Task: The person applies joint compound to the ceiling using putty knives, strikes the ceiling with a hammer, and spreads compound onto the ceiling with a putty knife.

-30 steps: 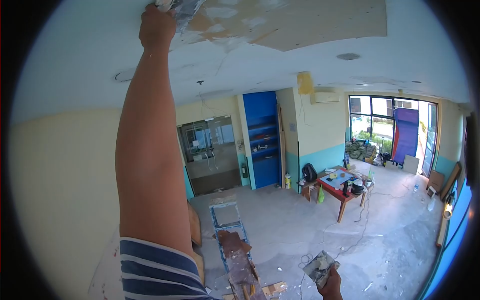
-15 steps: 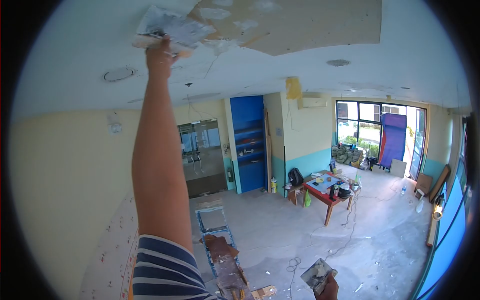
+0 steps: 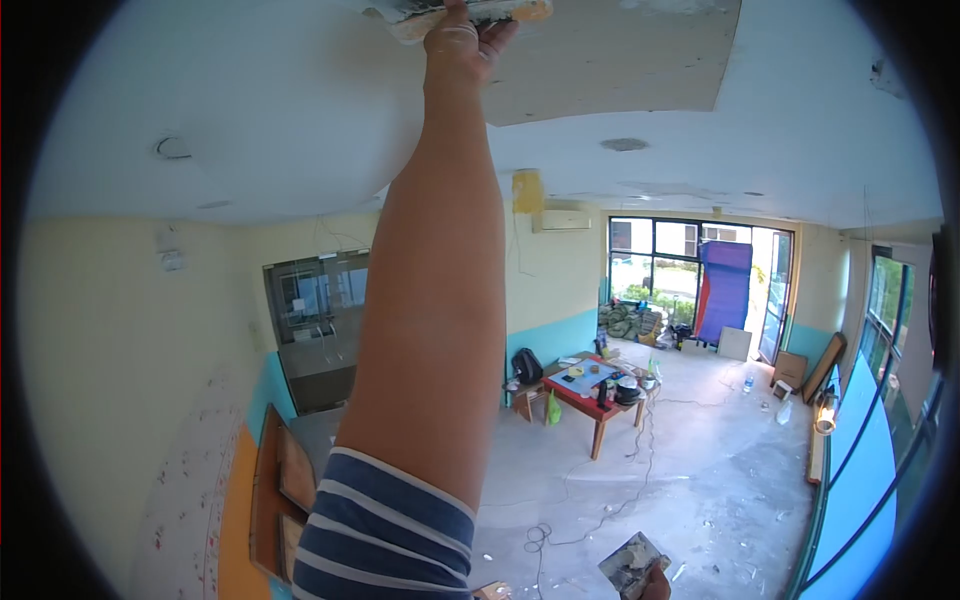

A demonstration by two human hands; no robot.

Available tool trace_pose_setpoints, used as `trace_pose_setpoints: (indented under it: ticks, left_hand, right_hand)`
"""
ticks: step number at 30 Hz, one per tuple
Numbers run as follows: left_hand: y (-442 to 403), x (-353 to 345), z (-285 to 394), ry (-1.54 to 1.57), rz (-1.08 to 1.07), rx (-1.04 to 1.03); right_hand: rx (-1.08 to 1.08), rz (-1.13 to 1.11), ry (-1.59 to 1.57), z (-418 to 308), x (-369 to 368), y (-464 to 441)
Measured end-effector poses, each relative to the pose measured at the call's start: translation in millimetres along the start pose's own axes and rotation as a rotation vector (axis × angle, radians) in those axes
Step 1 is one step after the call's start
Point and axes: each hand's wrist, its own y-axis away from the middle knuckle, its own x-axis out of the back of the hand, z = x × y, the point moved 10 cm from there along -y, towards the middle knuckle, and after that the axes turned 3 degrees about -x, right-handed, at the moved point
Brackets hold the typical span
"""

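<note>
My left hand [image 3: 459,44], on an outstretched arm with a striped sleeve, is raised to the ceiling [image 3: 290,110]. Its fingers are closed on a plastering trowel [image 3: 522,11], smeared with white and orange-brown compound and partly cut off by the top edge of the view. Beside the trowel is a beige bare patch [image 3: 620,70] of ceiling with a ragged edge. Low in the view, my right hand [image 3: 657,583] grips a wide putty knife [image 3: 630,562] with a lump of pale compound on its blade. Only part of that hand shows.
A red-edged table [image 3: 577,403] with tools and a helmet stands mid-room. A cable [image 3: 540,537] lies coiled on the dusty floor [image 3: 720,480]. Framed boards [image 3: 270,490] lean at the lower left. A yellow piece [image 3: 527,190] hangs from the ceiling, near an air conditioner [image 3: 562,221].
My view has turned right and shifted. The trowel in my left hand has moved right and up in view, along the ceiling. My right hand still holds the putty knife, slightly lower.
</note>
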Motion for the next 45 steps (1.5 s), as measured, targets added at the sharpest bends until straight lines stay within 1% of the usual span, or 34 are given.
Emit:
trace_pose_setpoints:
  ticks: [1,4,7,10,11,13,14,16,18,20,21,22,23,26,27,30,31,33,36,39,42,43,45]
  left_hand:
    - [-0.5,2.8,-7.1,0.014,0.024,-0.002]
    - [41.3,4.7,-22.7,-0.109,0.155,0.125]
    - [65.1,37.6,-25.1,-0.347,0.265,0.184]
    - [82.4,73.9,-2.0,-0.721,0.319,0.172]
    - [75.6,83.5,26.4,-1.073,0.281,-0.050]
    - [96.4,68.8,84.8,-1.612,0.374,-0.377]
    - [110.7,51.9,111.8,-1.818,0.427,-0.511]
    - [128.1,1.8,155.6,-2.141,0.403,-0.807]
    - [138.5,-43.8,185.2,-2.425,0.321,-1.081]
    - [134.7,-77.5,207.7,-2.626,0.270,-1.328]
    - [134.9,-94.7,210.8,-2.687,0.189,-1.349]
    - [135.5,-113.9,213.0,-2.746,0.105,-1.368]
    - [136.8,-130.7,213.1,-2.805,0.020,-1.386]
    - [162.1,-181.3,204.2,-2.702,-0.091,-1.594]
    - [164.6,-191.3,202.3,-2.702,-0.132,-1.662]
    - [178.8,-217.4,197.5,-2.709,-0.120,-1.718]
    - [187.0,-222.4,200.3,-2.645,-0.126,-1.764]
    - [200.6,-230.0,208.9,-2.511,-0.138,-1.850]
    - [207.6,-232.0,226.6,-2.257,-0.186,-1.932]
    - [187.4,-224.9,215.3,-2.397,-0.358,-1.687]
    - [169.8,-204.3,185.7,-2.642,-0.396,-1.507]
    - [161.6,-199.5,177.8,-2.723,-0.425,-1.381]
    - [153.1,-200.0,182.3,-2.669,-0.345,-1.422]
  right_hand:
    - [0.012,0.023,0.029,-5.0,9.4,1.6]
    - [0.029,-0.034,-0.069,-11.1,6.2,16.5]
    - [0.002,-0.056,-0.070,-13.4,5.7,23.4]
    - [0.084,0.021,-0.008,-21.7,16.1,22.2]
    - [0.076,0.001,-0.007,-20.8,15.8,20.8]
    - [0.052,-0.042,-0.009,-16.2,17.2,14.0]
    - [0.037,-0.037,-0.005,-14.3,23.3,7.6]
    - [0.007,-0.025,0.004,-11.9,34.6,-5.0]
    - [-0.034,0.003,0.047,-3.3,11.8,2.2]
    - [-0.061,0.018,0.087,2.1,-3.6,1.9]
    - [-0.068,0.018,0.106,5.1,-6.5,-3.0]
    - [-0.074,0.017,0.125,9.0,-6.7,-9.6]
    - [-0.121,-0.088,0.010,17.2,-3.8,-24.7]
    - [-0.172,-0.114,0.028,31.6,-18.4,-28.5]
    - [-0.187,-0.038,0.022,36.0,-3.8,-38.1]
    - [-0.138,-0.219,0.092,47.1,-0.7,-66.5]
    - [-0.193,-0.194,0.086,48.9,9.5,-68.0]
    - [-0.300,-0.144,0.074,50.8,2.5,-45.7]
    - [-0.191,-0.075,0.149,46.6,-15.2,-30.9]
    - [-0.189,-0.098,0.160,41.0,-2.4,-31.9]
    - [-0.096,-0.190,0.161,37.4,20.0,-61.6]
    - [-0.103,-0.197,0.146,37.6,25.9,-64.3]
    - [-0.113,-0.211,0.115,39.0,18.7,-57.5]
